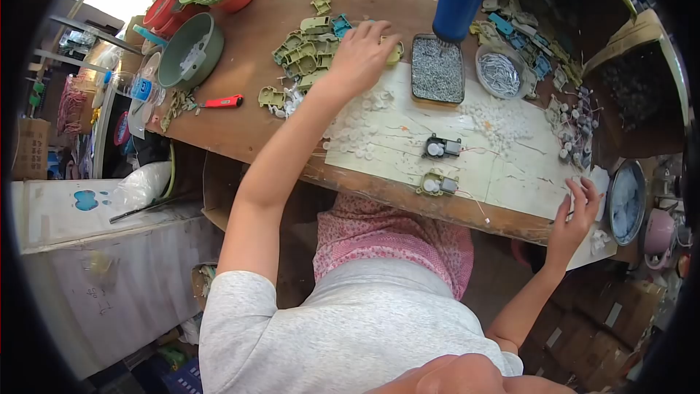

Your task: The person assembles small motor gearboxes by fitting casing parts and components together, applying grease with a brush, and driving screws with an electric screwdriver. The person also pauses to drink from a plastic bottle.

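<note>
Left hand (pixel 362 55) reaches to the green housings (pixel 310 47), its fingers partly curled over a yellowish one, grasp cannot be told; right hand (pixel 578 211), loosely curled, grip also unclear, is at the pale sheet's (pixel 510 182) right side, the black gear unit (pixel 442 147) lying between them.

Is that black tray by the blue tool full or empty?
Not empty: small grey bits cover the black tray from side to side, hiding its floor. How deep they lie, I cannot tell.
</note>
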Tool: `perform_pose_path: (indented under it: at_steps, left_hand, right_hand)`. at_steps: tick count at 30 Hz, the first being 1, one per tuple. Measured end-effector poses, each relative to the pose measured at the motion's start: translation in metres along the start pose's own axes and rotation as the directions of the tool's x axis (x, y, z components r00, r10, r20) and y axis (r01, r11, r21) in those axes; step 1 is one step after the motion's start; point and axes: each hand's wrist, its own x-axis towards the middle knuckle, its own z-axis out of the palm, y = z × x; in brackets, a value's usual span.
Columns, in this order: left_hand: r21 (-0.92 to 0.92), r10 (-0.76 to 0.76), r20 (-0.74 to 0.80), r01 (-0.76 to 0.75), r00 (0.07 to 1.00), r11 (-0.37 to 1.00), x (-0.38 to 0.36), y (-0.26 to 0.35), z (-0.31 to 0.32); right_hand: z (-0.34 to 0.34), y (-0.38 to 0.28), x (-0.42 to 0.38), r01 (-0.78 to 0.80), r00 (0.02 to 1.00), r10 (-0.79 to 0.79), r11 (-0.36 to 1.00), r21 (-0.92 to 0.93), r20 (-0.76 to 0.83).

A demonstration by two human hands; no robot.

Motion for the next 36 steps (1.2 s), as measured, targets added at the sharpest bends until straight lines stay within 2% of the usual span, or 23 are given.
perform_pose_path:
  at_steps: [2, 3, 5, 6, 8, 12, 14, 15, 17, 19, 21, 22, 23, 24, 25, 26, 27, 28, 29, 30, 31, 33, 36]
  left_hand:
    - [-0.055, 0.182, 0.147, -0.176, 0.972, 0.983, 0.02, -0.009, 0.005]
    - [-0.083, 0.173, 0.165, -0.162, 0.971, 0.983, 0.009, -0.017, 0.0]
    - [-0.295, 0.224, 0.037, -0.203, 0.974, 0.934, 0.015, -0.026, 0.002]
    - [-0.297, 0.225, 0.033, -0.205, 0.974, 0.933, 0.017, -0.026, -0.002]
    - [-0.581, -0.115, 0.099, 0.151, 0.988, 0.8, 0.016, -0.022, -0.01]
    - [-0.5, -0.134, -0.012, 0.11, 0.991, 0.859, 0.02, -0.019, -0.003]
    - [-0.265, -0.052, 0.212, 0.109, 0.976, 0.958, 0.025, -0.011, 0.006]
    - [-0.27, -0.049, 0.216, 0.108, 0.975, 0.957, 0.027, -0.011, 0.009]
    - [-0.195, -0.058, 0.338, 0.13, 0.939, 0.972, 0.033, -0.005, 0.02]
    - [-0.185, -0.094, 0.358, 0.169, 0.929, 0.968, 0.037, -0.003, 0.009]
    - [-0.205, -0.126, 0.253, 0.181, 0.959, 0.962, 0.027, -0.004, 0.0]
    - [-0.268, -0.122, 0.082, 0.139, 0.989, 0.953, 0.017, -0.004, -0.008]
    - [-0.355, -0.21, 0.169, 0.258, 0.963, 0.899, 0.01, 0.0, -0.028]
    - [-0.398, -0.261, 0.115, 0.285, 0.959, 0.872, -0.001, -0.002, -0.03]
    - [-0.396, -0.249, 0.123, 0.278, 0.961, 0.875, -0.011, 0.002, -0.039]
    - [-0.648, -0.338, 0.144, 0.347, 0.93, 0.678, -0.023, 0.008, -0.052]
    - [-0.833, -0.417, 0.192, 0.372, 0.888, 0.409, -0.035, 0.015, -0.063]
    - [-0.831, -0.413, 0.195, 0.374, 0.889, 0.412, -0.046, 0.026, -0.07]
    - [-0.907, -0.419, 0.26, 0.368, 0.87, 0.203, -0.058, 0.038, -0.074]
    - [-0.937, -0.412, 0.326, 0.35, 0.851, -0.018, -0.07, 0.051, -0.077]
    - [-0.916, -0.362, 0.398, 0.384, 0.843, -0.111, -0.08, 0.065, -0.077]
    - [-0.86, -0.242, 0.497, 0.437, 0.833, -0.264, -0.098, 0.089, -0.069]
    - [-0.804, -0.135, 0.533, 0.451, 0.835, -0.386, -0.105, 0.124, -0.068]
  right_hand:
    - [0.005, 0.001, 0.003, 0.03, 0.999, -0.032, 0.997, 0.071, 0.027]
    - [-0.007, -0.014, -0.001, 0.028, 0.998, -0.031, 0.998, 0.057, 0.06]
    - [-0.007, -0.016, -0.006, -0.027, 0.998, 0.023, 0.996, 0.087, 0.05]
    - [-0.008, -0.017, -0.007, -0.026, 0.999, 0.022, 0.996, 0.083, 0.047]
    - [-0.01, -0.024, -0.009, -0.083, 0.996, 0.077, 0.989, 0.123, 0.053]
    - [-0.007, -0.036, -0.008, -0.063, 0.997, 0.056, 0.989, 0.132, 0.059]
    - [-0.002, -0.044, -0.002, 0.004, 0.997, -0.017, 0.984, 0.176, 0.073]
    - [0.0, -0.049, 0.0, 0.0, 0.997, -0.013, 0.985, 0.171, 0.077]
    - [0.003, -0.058, 0.002, 0.004, 0.991, -0.037, 0.97, 0.244, 0.131]
    - [0.005, -0.061, -0.002, -0.003, 0.982, -0.05, 0.962, 0.274, 0.184]
    - [0.009, -0.066, -0.016, -0.308, 0.911, 0.095, 0.804, 0.509, 0.4]
    - [0.013, -0.069, -0.021, -0.242, 0.918, 0.031, 0.834, 0.495, 0.395]
    - [0.017, -0.073, -0.026, -0.17, 0.921, -0.038, 0.858, 0.486, 0.389]
    - [0.021, -0.078, -0.031, -0.185, 0.92, -0.022, 0.856, 0.483, 0.392]
    - [0.025, -0.083, -0.034, -0.167, 0.9, -0.052, 0.876, 0.452, 0.432]
    - [0.029, -0.086, -0.037, -0.143, 0.878, -0.082, 0.895, 0.423, 0.471]
    - [0.033, -0.085, -0.041, -0.151, 0.879, -0.075, 0.893, 0.424, 0.472]
    - [0.038, -0.084, -0.045, -0.261, 0.851, -0.015, 0.856, 0.447, 0.525]
    - [0.041, -0.084, -0.047, -0.365, 0.814, 0.037, 0.809, 0.461, 0.579]
    - [0.043, -0.085, -0.047, -0.394, 0.837, 0.05, 0.746, 0.537, 0.544]
    - [0.048, -0.087, -0.046, -0.397, 0.836, 0.051, 0.743, 0.539, 0.546]
    - [0.058, -0.091, -0.042, -0.495, 0.862, 0.084, 0.349, 0.796, 0.5]
    - [0.068, -0.098, -0.032, -0.431, 0.888, 0.008, 0.358, 0.828, 0.459]
